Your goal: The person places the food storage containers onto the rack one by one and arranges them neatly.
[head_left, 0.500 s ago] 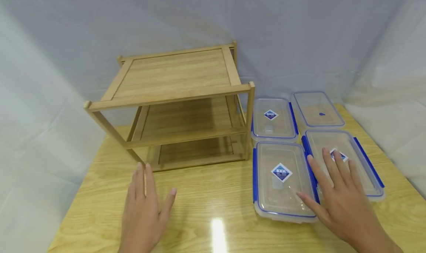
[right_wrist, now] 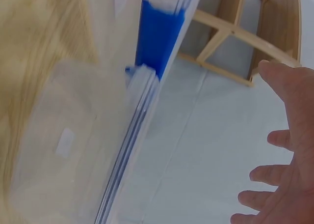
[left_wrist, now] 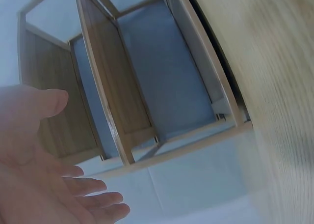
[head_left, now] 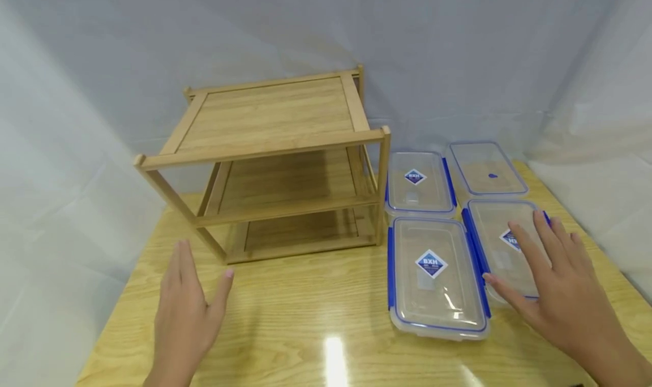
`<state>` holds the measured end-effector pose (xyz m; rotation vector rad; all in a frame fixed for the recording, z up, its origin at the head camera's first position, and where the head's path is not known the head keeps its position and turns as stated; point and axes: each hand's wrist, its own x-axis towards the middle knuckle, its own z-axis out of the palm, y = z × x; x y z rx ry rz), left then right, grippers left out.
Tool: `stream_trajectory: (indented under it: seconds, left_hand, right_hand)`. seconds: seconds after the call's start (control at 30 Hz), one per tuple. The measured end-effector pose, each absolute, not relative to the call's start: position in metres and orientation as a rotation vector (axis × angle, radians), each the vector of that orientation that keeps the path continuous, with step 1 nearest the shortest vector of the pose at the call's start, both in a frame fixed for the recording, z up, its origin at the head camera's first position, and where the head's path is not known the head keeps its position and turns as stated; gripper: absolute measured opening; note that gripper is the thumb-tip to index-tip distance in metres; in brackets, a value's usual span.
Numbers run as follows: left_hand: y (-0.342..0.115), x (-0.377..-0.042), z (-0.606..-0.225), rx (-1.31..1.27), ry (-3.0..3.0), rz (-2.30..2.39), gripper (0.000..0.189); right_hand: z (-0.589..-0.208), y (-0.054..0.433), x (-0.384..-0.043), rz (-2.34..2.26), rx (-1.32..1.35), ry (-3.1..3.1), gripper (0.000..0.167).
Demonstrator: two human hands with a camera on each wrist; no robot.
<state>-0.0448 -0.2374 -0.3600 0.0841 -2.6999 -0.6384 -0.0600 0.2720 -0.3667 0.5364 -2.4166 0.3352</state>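
My left hand hovers over the table's left front part, fingers straight, thumb apart, holding nothing. Beyond its fingertips stands a three-tier wooden shelf, which also fills much of the left wrist view. On the right, my right hand spreads its fingers above the front right lidded food container, covering part of its lid. The right wrist view shows a gap between this hand and a clear container. Next to it lies the front left container, with blue side clips and a diamond label.
Behind these two sit a back left container with a label and a back right one with a small blue mark. All are on a wooden table. White sheeting hangs behind and at both sides.
Both hands have moved outward: the left hand toward the left, away from the shelf's front, and the right hand toward the right, off the front left container. Shelf and containers stay put.
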Motion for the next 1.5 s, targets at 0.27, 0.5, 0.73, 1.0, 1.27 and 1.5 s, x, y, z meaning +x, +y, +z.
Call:
stream_trajectory:
  seconds: [0.27,0.5,0.73,1.0,1.27,1.5]
  left_hand:
    - [-0.258,-0.061,-0.355,0.121,-2.63,-0.735,0.086]
    - [-0.268,-0.075,-0.349,0.156,-2.59,-0.859,0.081]
    - [-0.278,-0.085,-0.346,0.157,-2.578,-0.988,0.079]
    - [-0.287,-0.096,-0.345,0.177,-2.559,-1.211,0.078]
    - [-0.293,-0.106,-0.346,0.26,-2.539,-1.407,0.077]
    - [-0.294,-0.112,-0.346,0.343,-2.509,-1.457,0.076]
  right_hand:
    - [-0.362,0.291,-0.072,0.374,0.527,-2.297,0.096]
    - [-0.365,0.315,-0.078,0.485,0.48,-2.377,0.096]
    - [-0.37,0.336,-0.079,0.547,0.298,-2.619,0.092]
    - [-0.384,0.361,-0.09,0.608,0.184,-2.74,0.089]
    - [-0.395,0.38,-0.103,0.728,0.156,-2.846,0.085]
    - [-0.407,0.397,-0.115,0.946,0.14,-2.921,0.08]
